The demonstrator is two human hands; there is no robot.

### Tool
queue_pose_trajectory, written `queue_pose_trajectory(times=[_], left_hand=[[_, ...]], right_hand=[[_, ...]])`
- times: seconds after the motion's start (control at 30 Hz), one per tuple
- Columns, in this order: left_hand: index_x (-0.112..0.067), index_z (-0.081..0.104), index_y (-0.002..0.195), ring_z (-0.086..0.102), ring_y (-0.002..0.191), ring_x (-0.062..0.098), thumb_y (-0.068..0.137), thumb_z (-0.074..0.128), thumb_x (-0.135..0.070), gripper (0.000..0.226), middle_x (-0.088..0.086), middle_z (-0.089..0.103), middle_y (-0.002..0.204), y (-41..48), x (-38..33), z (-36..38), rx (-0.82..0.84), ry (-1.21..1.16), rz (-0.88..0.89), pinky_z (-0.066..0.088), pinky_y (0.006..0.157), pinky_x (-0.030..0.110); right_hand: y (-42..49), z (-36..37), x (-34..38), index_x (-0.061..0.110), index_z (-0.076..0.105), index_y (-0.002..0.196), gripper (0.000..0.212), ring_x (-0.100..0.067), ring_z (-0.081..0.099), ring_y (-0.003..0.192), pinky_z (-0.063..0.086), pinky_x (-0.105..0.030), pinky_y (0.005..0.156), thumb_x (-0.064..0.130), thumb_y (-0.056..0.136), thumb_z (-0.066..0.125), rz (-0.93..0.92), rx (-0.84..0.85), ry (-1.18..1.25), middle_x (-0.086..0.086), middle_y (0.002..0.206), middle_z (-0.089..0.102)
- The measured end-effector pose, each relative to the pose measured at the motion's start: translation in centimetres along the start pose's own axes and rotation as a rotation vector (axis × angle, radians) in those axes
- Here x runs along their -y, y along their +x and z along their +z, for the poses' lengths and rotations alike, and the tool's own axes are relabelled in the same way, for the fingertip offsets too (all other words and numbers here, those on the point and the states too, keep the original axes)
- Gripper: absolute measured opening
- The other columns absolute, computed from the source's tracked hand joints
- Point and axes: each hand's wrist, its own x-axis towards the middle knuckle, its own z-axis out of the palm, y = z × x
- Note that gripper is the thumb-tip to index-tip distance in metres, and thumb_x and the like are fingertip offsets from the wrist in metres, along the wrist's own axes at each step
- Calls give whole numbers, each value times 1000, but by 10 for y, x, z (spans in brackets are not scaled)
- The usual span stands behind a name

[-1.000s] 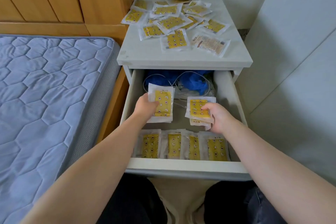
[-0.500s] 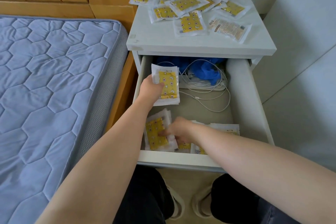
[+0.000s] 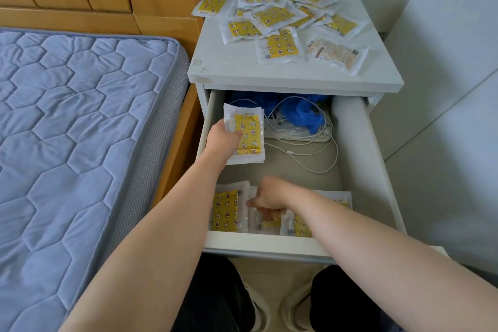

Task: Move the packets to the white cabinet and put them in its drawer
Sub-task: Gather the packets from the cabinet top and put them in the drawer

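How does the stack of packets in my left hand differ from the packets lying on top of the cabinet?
The held stack is squared up neatly, gripped by the left hand over the open drawer; the cabinet-top packets lie loose and flat. The held stack shows one yellow face; the cabinet-top packets are scattered at many angles, overlapping, one showing a printed back. Both are white-edged packets with yellow patterned fronts.

Left hand (image 3: 225,140) grips packet stack (image 3: 246,135); right hand (image 3: 269,197) pinches packets (image 3: 225,210) in drawer (image 3: 269,244).
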Motion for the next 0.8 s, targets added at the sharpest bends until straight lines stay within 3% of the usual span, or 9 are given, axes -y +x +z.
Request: queue_pose_trajectory(times=[0.13,0.2,0.23,0.3,0.43,0.57,0.63,0.7,0.8], left_hand=[[-15,52,131,61,110,22,96,55,-13,35,5,62,124,-2,3,2,115,39,-12,47,82,31],[-14,54,128,63,105,20,94,58,-13,34,5,64,120,-4,5,5,212,77,1,51,85,33],[-13,56,127,64,103,20,93,59,-13,34,5,66,118,-5,5,6,263,97,14,52,87,35],[-11,59,123,67,99,18,91,62,-13,31,5,68,114,-7,6,9,367,131,50,54,89,36],[-14,63,116,70,93,15,90,65,-14,27,2,71,106,-9,6,11,485,183,115,56,81,31],[-20,63,107,69,91,13,90,64,-17,17,-1,71,102,-9,7,11,561,255,124,56,82,31],[-18,64,106,68,93,14,95,56,-31,19,-2,70,101,-10,6,8,555,262,142,54,84,30],[-15,65,109,67,95,16,99,37,-49,46,2,70,102,-7,5,8,458,152,98,52,87,31],[-10,64,116,66,93,21,102,25,-48,56,9,70,99,2,10,11,285,164,15,49,92,36]], right_hand=[[-1,-34,-33,13,62,88,18,-20,63,75,51,-31,67,25,94,50,47,-506,143,-1,81,65],[-3,-47,-45,14,60,108,21,-19,61,96,46,-28,79,28,96,50,-51,-707,369,1,100,63],[-3,-51,-49,14,56,121,30,-17,57,108,42,-26,85,30,96,51,-114,-726,474,1,115,60],[-4,-58,-50,14,51,129,39,-12,52,111,37,-24,87,33,95,54,-203,-665,573,4,121,55],[-3,-60,-51,14,64,91,11,-13,61,81,44,-25,66,25,90,63,-249,-515,647,2,90,66],[3,-61,-56,15,66,81,5,-22,69,88,54,-42,86,15,84,70,-193,-449,761,-6,91,72],[2,-65,-59,11,67,89,5,-25,69,90,54,-44,88,10,84,69,-144,-422,818,-8,93,72],[-1,-70,-66,3,66,105,19,-24,69,89,56,-40,81,5,85,66,-78,-392,949,-7,92,71],[-3,-70,-76,-3,60,113,26,-25,67,91,55,-33,70,-1,87,62,17,-249,1005,-10,95,69]])
